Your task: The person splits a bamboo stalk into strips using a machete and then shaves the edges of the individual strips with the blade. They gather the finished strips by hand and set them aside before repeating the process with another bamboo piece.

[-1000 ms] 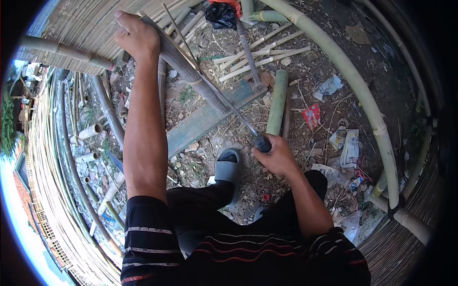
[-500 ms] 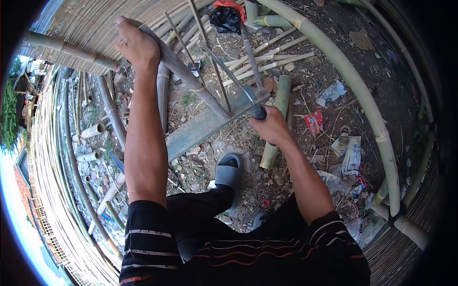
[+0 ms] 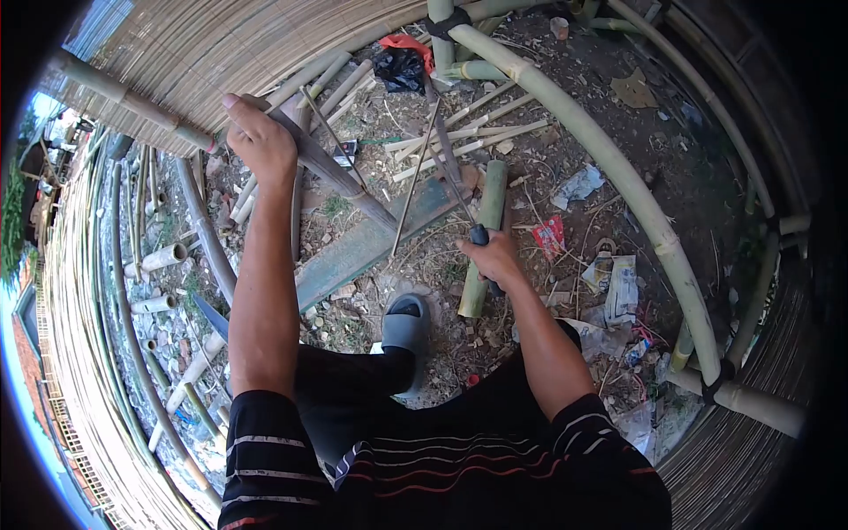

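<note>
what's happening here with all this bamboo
Someone is working with bamboo by hand. The left hand grips the upper end of a slanting pole, whose lower end is at a weathered green plank. The right hand holds a dark-handled tool with a long, thin blade, near a thick bamboo length. A thin strip slants between pole and blade. Pale split strips lie farther off.
</note>
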Available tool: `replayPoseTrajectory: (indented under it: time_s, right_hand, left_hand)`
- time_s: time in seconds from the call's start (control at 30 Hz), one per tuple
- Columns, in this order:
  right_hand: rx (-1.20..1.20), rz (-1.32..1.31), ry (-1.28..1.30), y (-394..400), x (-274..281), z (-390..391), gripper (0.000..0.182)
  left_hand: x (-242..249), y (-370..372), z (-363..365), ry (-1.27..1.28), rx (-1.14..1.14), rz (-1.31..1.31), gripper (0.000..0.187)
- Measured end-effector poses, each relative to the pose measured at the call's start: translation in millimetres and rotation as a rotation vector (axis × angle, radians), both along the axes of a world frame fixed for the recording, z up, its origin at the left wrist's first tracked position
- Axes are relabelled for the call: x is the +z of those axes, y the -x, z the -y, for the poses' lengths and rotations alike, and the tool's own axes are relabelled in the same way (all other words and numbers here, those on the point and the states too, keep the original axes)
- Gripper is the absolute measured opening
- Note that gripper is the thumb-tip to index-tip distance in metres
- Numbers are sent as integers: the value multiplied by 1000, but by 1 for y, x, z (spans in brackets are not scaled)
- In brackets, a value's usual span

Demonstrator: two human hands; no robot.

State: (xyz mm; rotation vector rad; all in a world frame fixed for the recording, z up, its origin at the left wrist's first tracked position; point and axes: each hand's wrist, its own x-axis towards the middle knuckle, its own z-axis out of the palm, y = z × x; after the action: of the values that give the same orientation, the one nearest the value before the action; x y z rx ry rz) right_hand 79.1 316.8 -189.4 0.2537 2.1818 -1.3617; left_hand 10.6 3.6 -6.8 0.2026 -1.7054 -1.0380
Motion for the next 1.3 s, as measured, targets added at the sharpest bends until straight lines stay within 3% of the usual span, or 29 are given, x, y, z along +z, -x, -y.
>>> replayPoseTrajectory:
  time_s: [0.17,0.2,0.27,0.3,0.33,0.43,0.53,0.67,0.8,0.87,0.9,1.03,1.07,1.13,1.2,1.3]
  right_hand:
    - [-92,-73,262,-34,-113,58,37]
    - [-96,-71,268,-35,-113,72,37]
    - [-260,152,553,-44,-110,99,35]
    - [-330,254,714,-44,-114,114,34]
    - [-333,264,717,-45,-116,124,34]
    - [-447,426,1004,-35,-126,139,32]
    - [-323,328,898,-22,-145,143,34]
    - [-526,254,833,-12,-124,149,23]
    - [-508,226,821,0,-126,122,20]
    - [-435,127,508,-4,-127,87,20]
    - [-435,120,495,-7,-131,70,20]
    - [-579,-7,25,-12,-147,-1,23]
    - [-580,-17,25,-15,-147,-18,23]
    - [-693,87,327,-22,-144,-44,24]
    - [-676,46,387,-37,-139,-50,25]
    - [-661,-12,453,-39,-119,-39,28]
  left_hand:
    - [5,-50,-24,-35,10,35,59]
    - [6,-63,-30,-52,-7,69,54]
    - [-4,-84,-31,102,27,111,55]
    - [-3,-93,-39,62,13,96,60]
    - [-3,-97,-42,22,-3,71,66]
    - [-2,-92,-42,3,8,68,65]
    - [-1,-90,-46,-41,70,115,65]
    - [-7,-83,-40,77,0,65,67]
    - [-2,-73,-33,58,50,94,66]
    - [-4,-67,-25,61,128,60,65]
    - [1,-67,-26,41,123,74,64]
    - [3,-59,-1,-46,157,80,63]
    - [1,-57,3,-50,156,71,63]
    - [3,-55,6,-92,164,60,64]
    - [7,-60,0,-146,124,92,65]
    - [6,-62,0,10,42,179,63]
